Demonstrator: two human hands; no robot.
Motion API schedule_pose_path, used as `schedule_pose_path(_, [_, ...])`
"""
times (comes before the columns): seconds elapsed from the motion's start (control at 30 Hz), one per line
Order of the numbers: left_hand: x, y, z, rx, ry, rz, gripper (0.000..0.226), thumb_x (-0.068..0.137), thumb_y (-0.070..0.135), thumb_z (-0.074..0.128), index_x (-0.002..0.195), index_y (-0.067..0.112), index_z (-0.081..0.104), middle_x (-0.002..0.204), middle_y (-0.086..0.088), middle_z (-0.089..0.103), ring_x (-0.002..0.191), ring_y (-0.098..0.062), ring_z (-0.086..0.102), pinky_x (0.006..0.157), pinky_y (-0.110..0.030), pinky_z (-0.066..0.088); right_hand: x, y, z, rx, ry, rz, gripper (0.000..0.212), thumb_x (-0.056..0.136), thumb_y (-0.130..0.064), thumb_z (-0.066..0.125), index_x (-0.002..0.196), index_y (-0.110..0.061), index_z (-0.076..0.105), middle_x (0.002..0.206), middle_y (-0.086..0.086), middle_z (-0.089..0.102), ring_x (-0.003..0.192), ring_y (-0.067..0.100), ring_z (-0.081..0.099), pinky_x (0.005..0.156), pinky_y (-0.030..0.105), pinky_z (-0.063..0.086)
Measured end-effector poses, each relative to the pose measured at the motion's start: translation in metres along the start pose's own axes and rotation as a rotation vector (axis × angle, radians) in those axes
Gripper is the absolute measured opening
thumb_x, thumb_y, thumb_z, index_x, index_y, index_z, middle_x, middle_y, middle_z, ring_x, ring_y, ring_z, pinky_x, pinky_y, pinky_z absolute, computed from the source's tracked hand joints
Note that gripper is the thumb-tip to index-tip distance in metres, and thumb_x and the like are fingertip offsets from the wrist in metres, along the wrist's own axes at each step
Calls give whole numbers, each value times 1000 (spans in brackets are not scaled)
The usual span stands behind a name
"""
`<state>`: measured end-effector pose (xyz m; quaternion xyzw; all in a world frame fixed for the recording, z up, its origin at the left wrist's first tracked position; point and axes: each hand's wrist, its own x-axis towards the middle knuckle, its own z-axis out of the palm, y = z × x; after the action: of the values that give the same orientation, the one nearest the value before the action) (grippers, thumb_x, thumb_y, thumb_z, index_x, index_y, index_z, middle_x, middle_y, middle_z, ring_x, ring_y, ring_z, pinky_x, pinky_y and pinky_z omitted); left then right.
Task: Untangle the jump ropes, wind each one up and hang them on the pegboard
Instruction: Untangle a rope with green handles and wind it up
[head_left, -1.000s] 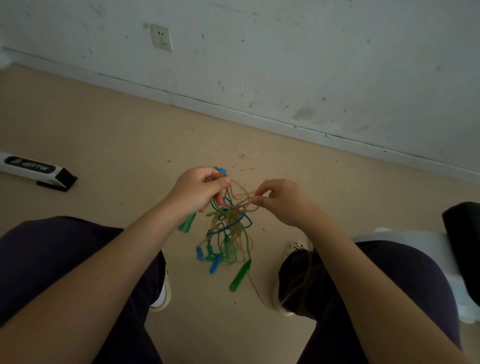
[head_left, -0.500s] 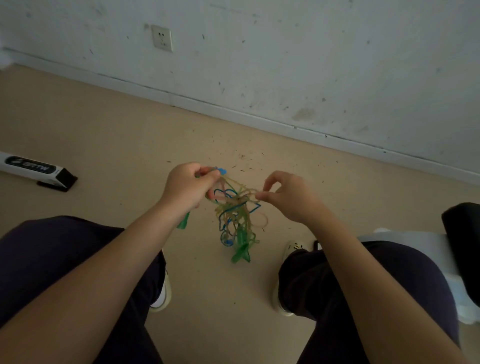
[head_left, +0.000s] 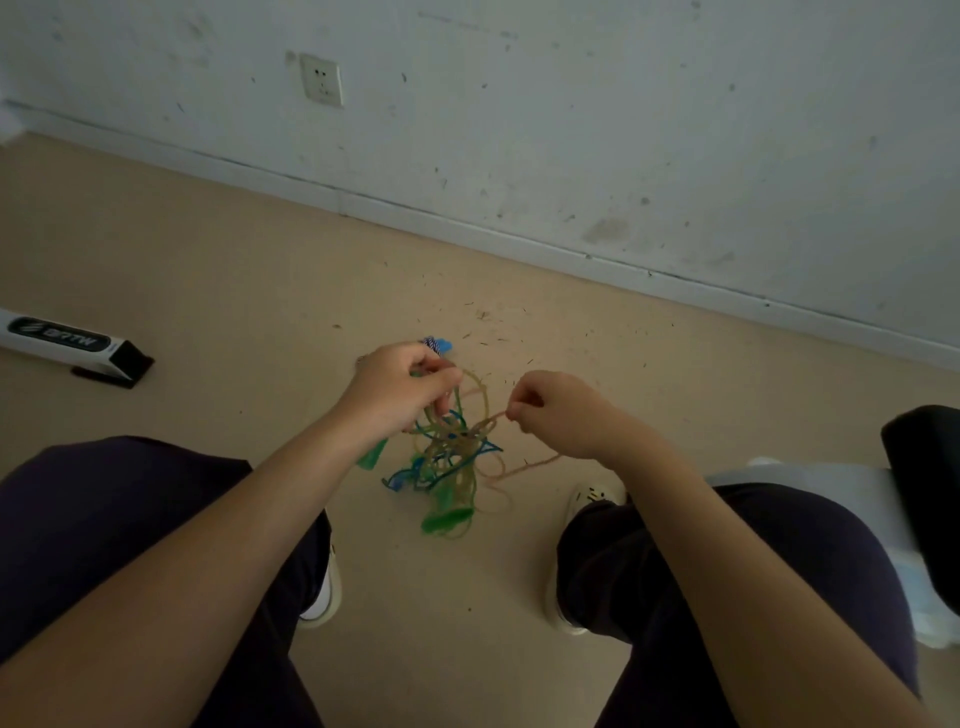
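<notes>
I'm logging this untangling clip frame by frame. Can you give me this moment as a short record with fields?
setting: person seated, floor beneath, wall ahead
ropes: tangled jump ropes hanging between the knees, tan, blue and green strands knotted together
left hand: grips the top of the tangle
right hand: pinches a tan strand, drawn sideways
handles: green handle dangling lowest
pegboard: not in view
nearby: black-and-white box on the floor
</notes>
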<state>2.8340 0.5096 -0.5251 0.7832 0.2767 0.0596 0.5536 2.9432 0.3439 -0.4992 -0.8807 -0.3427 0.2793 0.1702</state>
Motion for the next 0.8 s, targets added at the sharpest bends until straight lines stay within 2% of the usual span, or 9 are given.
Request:
schedule_pose_path(0.1, [1, 1, -2, -15, 46, 7, 10, 95, 24, 65, 88, 17, 69, 62, 3, 67, 34, -2, 41, 41, -23, 34, 1, 1, 2, -106, -52, 31, 35, 92, -39, 63, 95, -4, 70, 92, 14, 68, 78, 26, 60, 72, 35, 50])
schedule_pose_path(0.23, [0, 4, -7, -25, 49, 4, 10, 95, 23, 64, 94, 14, 69, 65, -2, 66, 35, -2, 40, 39, -21, 34, 2, -1, 0, -5, 75, 1, 26, 87, -40, 70, 82, -16, 76, 74, 4, 67, 64, 16, 55, 60, 30, 45])
schedule_pose_path(0.33, [-2, 6, -7, -53, -59, -13, 13, 92, 27, 69, 97, 16, 70, 64, -1, 67, 38, -7, 41, 40, -22, 32, 1, -1, 1, 370, 188, -92, 15, 86, -30, 73, 72, -24, 73, 66, 1, 63, 60, 14, 53, 60, 29, 44])
schedule_pose_path(0.4, [-3, 6, -5, -58, -145, -33, 19, 88, 35, 73, 98, 19, 71, 59, 3, 66, 41, -11, 40, 42, -23, 29, -2, -2, 1, 640, 185, -191, 12, 88, -19, 71, 77, -19, 72, 61, -3, 58, 55, 8, 47, 55, 20, 41])
schedule_pose_path(0.47, [-4, 7, -5, -30, -177, -56, 23, 87, 42, 73, 97, 21, 72, 51, 8, 61, 41, -10, 39, 42, -23, 28, -4, -3, -2, 774, 169, -258, 11, 91, -12, 66, 81, -12, 71, 68, 1, 60, 59, 9, 51, 57, 19, 44])
schedule_pose_path(0.53, [-4, 9, -5, -49, -140, -69, 24, 90, 41, 70, 96, 17, 73, 46, 9, 55, 37, -7, 40, 40, -21, 28, -4, -3, -6, 718, 175, -225, 11, 92, -11, 64, 85, -6, 69, 75, 6, 63, 61, 8, 52, 62, 20, 46])
schedule_pose_path(0.67, [-2, 12, -10, -100, 96, -49, 26, 99, 27, 58, 81, 12, 70, 41, 6, 52, 33, -5, 38, 39, -20, 31, -2, 7, -13, 291, 195, -2, 23, 89, -31, 69, 81, -10, 72, 61, -6, 54, 53, 6, 45, 56, 24, 39])
schedule_pose_path(0.73, [2, 9, -12, -123, 195, -64, 25, 99, 27, 57, 82, 13, 69, 44, 5, 53, 35, -9, 39, 41, -22, 32, -2, 10, -16, 280, 213, 30, 28, 82, -42, 75, 76, -15, 72, 57, -8, 51, 51, 6, 43, 53, 23, 38])
schedule_pose_path(0.8, [5, 6, -13, -135, 237, -65, 24, 98, 28, 59, 86, 10, 70, 48, 1, 54, 37, -13, 38, 43, -23, 32, -3, 10, -19, 311, 246, 12, 26, 78, -41, 79, 74, -16, 73, 52, -10, 46, 47, 3, 38, 49, 17, 32])
